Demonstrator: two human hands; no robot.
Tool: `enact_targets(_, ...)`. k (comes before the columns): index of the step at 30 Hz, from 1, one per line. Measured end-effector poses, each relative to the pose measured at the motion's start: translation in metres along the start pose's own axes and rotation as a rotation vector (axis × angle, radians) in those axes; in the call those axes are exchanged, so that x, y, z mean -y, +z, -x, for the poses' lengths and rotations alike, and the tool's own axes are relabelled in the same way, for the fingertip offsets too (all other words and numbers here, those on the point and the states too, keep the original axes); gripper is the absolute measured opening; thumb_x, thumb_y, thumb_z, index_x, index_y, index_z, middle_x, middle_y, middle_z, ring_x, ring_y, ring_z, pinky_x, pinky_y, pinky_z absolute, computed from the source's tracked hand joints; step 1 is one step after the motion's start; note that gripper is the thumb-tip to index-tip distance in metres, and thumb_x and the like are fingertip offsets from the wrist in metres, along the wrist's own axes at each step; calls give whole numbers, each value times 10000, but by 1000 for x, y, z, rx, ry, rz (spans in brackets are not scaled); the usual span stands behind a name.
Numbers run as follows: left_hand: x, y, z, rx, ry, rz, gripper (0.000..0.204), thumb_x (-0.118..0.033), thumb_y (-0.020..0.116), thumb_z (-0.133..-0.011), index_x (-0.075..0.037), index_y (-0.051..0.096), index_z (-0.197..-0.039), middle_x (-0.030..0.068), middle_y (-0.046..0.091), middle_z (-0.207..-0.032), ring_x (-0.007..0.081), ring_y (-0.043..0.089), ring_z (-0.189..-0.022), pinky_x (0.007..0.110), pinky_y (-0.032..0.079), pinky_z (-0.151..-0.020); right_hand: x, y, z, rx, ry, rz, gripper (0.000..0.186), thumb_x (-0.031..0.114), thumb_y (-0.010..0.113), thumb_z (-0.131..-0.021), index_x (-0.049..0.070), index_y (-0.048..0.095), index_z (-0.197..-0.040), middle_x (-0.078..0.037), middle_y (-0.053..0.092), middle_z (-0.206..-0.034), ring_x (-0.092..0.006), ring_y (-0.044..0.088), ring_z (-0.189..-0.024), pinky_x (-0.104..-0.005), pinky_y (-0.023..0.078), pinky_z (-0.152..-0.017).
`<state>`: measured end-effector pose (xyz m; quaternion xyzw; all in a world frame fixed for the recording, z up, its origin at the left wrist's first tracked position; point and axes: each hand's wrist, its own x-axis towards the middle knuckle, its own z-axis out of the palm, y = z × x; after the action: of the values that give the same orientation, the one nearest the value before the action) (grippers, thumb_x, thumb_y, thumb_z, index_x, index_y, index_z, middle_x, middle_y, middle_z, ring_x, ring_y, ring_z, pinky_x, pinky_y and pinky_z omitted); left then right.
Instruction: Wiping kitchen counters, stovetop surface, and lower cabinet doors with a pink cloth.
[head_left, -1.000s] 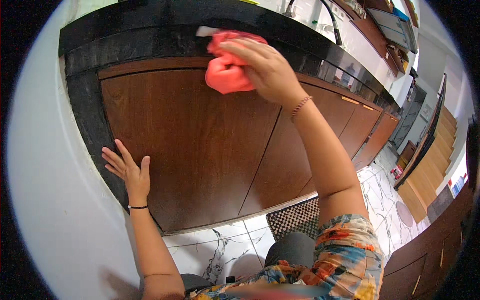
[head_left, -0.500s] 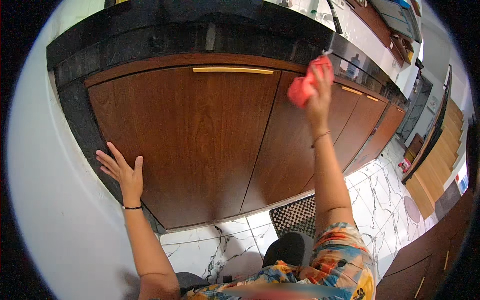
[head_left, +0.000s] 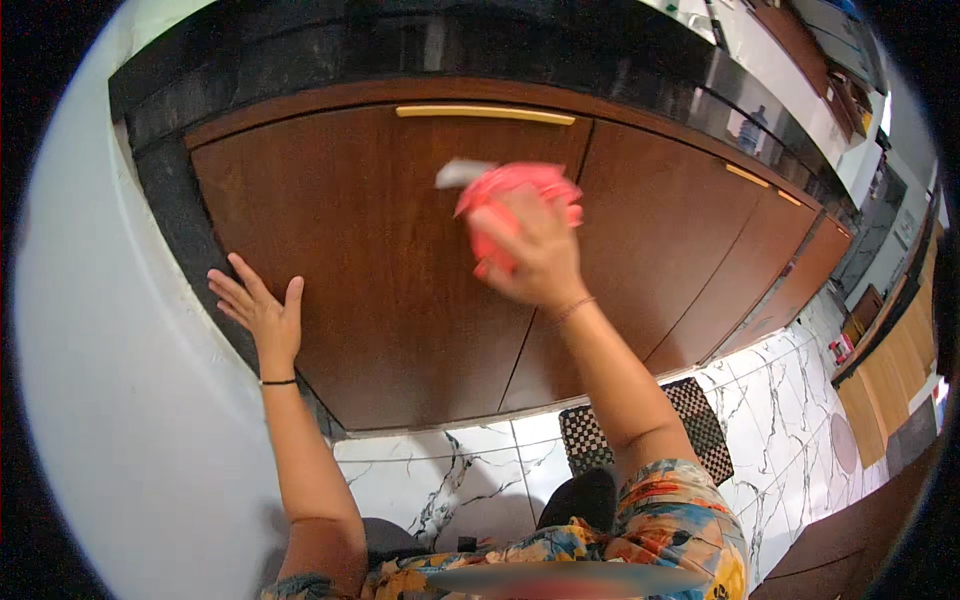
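Right hand (head_left: 545,250), blurred in the head view, was clamped on a red cloth (head_left: 510,180) before the cabinet door (head_left: 370,300), below its gold handle (head_left: 485,114). The left hand (head_left: 268,315), fingers spread apart, was at the door's left edge, by the black frame (head_left: 175,200).

This looks like a home kitchen: wooden cabinets (head_left: 650,230), black counter (head_left: 400,50), stairs (head_left: 890,390) beyond.

Here's the head camera, a wide fisheye, peering down at the brown cabinet door (head_left: 370,270) from close in front! Edges bow toward the rim: black counter (head_left: 330,62) arching above the door, pale wall (head_left: 110,350) to its left, marbled floor (head_left: 385,482) below it, stairs (head_left: 888,372) far to its right.
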<state>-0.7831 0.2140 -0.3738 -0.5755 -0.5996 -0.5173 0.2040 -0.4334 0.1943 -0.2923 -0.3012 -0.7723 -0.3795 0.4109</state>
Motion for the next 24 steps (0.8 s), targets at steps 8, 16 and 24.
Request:
enact_targets(8, -3, 3, -1, -24, 15, -7, 940, -536, 533, -833, -74, -12, -1444, 298, -161, -1439, 435, -145, -1344, 581, -66, -1044, 43, 40, 20, -20, 177, -13, 616, 212, 668, -647, 308, 521, -1237, -83, 441, -1277, -335, 354, -1257, -550, 192, -1044)
enact_targets(16, -2, -2, 2, -48, 16, -57, 939, -532, 549, -827, -107, -11, -1451, 276, -131, -1457, 443, -107, -1349, 582, -31, -1048, 100, 84, 125, 438, -309, -327, 280, 173, 587, -732, 208, 632, -1006, 43, 542, -1199, -155, 491, -1135, -364, 379, -921)
enact_targets(24, -84, -31, 20, -127, 290, 398, 747, -505, 571, -808, -104, 334, -1391, 216, 116, -1483, 404, 89, -1368, 558, 54, -1071, 124, 25, 55, -215, 547, -981, 311, -57, 489, -780, 75, 593, -1043, -165, 501, -1259, -284, 456, -1201, -421, 370, -981)
